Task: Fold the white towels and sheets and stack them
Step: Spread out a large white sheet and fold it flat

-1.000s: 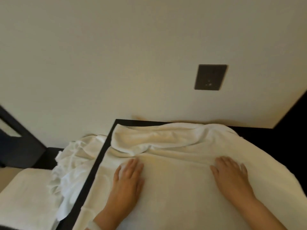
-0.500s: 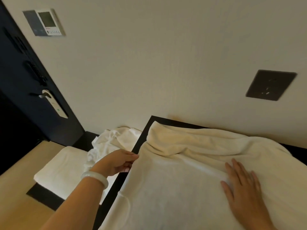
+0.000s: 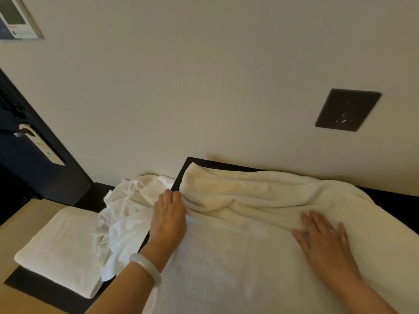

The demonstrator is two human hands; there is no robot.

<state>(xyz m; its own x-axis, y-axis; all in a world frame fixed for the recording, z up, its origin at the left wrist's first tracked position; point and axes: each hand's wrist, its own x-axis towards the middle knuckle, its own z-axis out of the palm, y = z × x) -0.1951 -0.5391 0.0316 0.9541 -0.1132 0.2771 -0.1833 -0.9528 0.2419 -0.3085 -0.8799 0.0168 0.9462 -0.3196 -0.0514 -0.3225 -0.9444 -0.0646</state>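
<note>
A large white towel point(image 3: 238, 257) lies spread over the black table point(image 3: 201, 163), its far part bunched into a thick fold near the wall. My left hand point(image 3: 169, 216) lies flat on the towel's left edge, fingers straight, a pale bangle on the wrist. My right hand point(image 3: 324, 236) presses flat on the towel just below the bunched fold. A crumpled white sheet point(image 3: 122, 214) hangs beside the table's left edge. A folded white towel point(image 3: 59, 248) lies on a lower black surface to the left.
The cream wall stands right behind the table, with a dark socket plate point(image 3: 347, 109) on it. A dark door with a metal handle point(image 3: 36, 143) is at the left, and a wall control panel point(image 3: 15, 19) at the top left. Wooden floor shows at the lower left.
My left hand went out to the towel's left edge, where its fingers curled, and now lies flat there. My right hand stayed pressed on the towel. The view swung left.
</note>
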